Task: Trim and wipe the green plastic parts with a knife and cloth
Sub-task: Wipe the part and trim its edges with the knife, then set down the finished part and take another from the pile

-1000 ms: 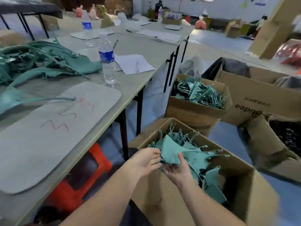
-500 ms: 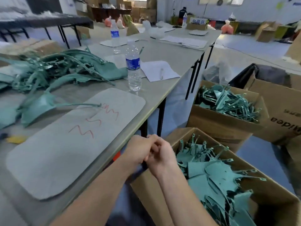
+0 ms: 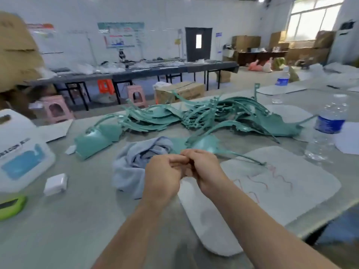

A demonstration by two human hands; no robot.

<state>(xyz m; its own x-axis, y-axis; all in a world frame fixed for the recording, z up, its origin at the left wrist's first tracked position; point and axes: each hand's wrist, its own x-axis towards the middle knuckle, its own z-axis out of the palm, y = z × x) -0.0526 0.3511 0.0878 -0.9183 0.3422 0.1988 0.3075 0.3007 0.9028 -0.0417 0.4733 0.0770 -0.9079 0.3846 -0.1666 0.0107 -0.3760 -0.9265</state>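
Head view: the left hand (image 3: 165, 171) and right hand (image 3: 202, 167) meet above the middle of the tabletop (image 3: 77, 230), fingers curled inward and fingertips touching. Whether they pinch anything between them cannot be told.

Just beyond the knuckles lies a green part (image 3: 206, 142), a thin, glossy curved shell with a long, slim stem running right onto a mat (image 3: 281, 183). The mat is pale, fuzzy and round-cornered, marked with red squiggles, and lies along the right edge.

A soft grey-blue cloth (image 3: 134, 162) sits crumpled left of the hands, touching that part. Farther back, a tangled pile of parts (image 3: 213, 115) with ragged flash spreads along the far edge.

A clear ribbed bottle (image 3: 328, 129) with a blue label stands near the right edge. A white plastic jug (image 3: 21, 152) and a small white block (image 3: 55, 183) sit by the left edge.
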